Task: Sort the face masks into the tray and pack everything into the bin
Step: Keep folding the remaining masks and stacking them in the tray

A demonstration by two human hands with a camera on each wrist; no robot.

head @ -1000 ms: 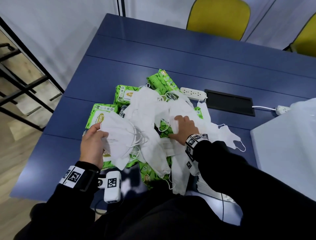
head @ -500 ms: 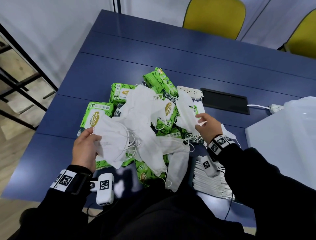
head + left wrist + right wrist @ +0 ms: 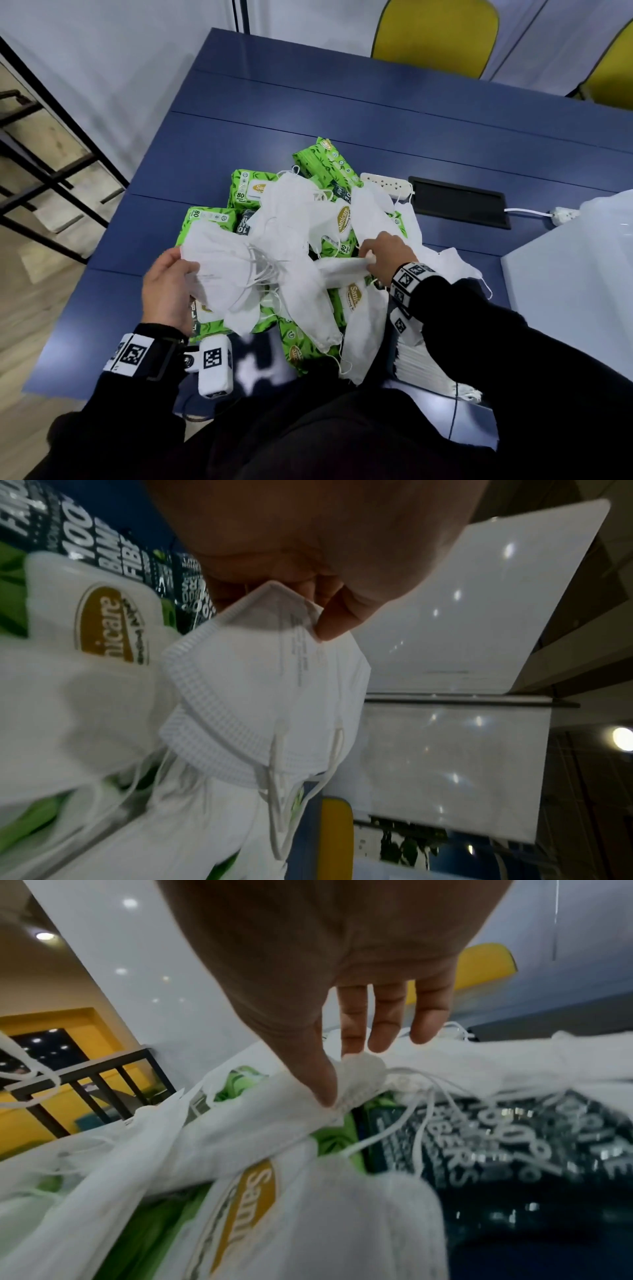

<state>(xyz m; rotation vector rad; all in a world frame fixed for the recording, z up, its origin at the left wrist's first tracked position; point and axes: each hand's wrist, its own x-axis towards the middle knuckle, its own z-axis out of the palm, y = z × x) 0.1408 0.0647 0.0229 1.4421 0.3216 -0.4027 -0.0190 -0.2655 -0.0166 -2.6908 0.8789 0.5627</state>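
A bunch of masks [image 3: 226, 270] is pinched at one corner by the left hand [image 3: 168, 291]; a single mask [image 3: 342, 265] is nipped between thumb and forefinger of the right hand [image 3: 387, 255], other fingers extended. Masks, white, folded flat, loops tangled, are heaped over green packs [image 3: 251, 186] on the table [image 3: 342, 102]. A stack [image 3: 421, 366] is seen under the right arm; sorting is judged partly done, packing not begun.

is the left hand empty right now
No, the left hand pinches a small stack of folded white masks between thumb and fingers, their ear loops hanging below.
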